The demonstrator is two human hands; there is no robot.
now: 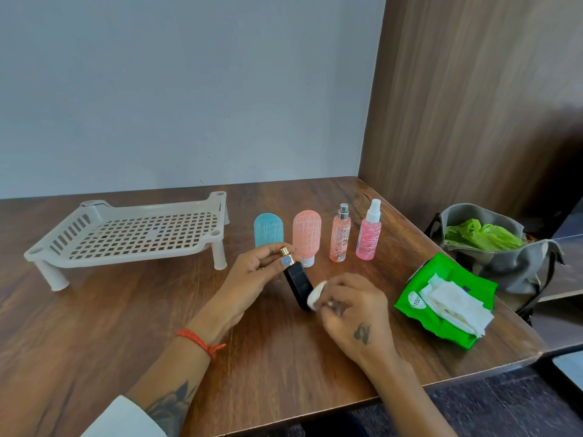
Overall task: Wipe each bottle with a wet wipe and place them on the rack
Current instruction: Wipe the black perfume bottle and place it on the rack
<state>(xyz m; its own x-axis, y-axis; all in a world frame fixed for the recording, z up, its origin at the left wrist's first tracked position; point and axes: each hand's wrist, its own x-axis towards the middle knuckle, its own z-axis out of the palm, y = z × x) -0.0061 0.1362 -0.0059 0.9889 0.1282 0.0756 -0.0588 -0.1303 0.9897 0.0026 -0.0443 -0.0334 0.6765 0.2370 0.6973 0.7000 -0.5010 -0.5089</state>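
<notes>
My left hand grips a black bottle with a gold cap by its top end, tilted above the table. My right hand pinches a crumpled white wet wipe against the bottle's lower end. Behind them stand a blue bottle, an orange bottle, a slim pink spray bottle and a pink spray bottle with a white nozzle. The white perforated rack stands at the left with nothing on it.
A green wet wipe pack with wipes pulled out lies at the right near the wooden table's edge. A grey bag with green plastic inside sits beyond that edge. A wooden panel rises at the right.
</notes>
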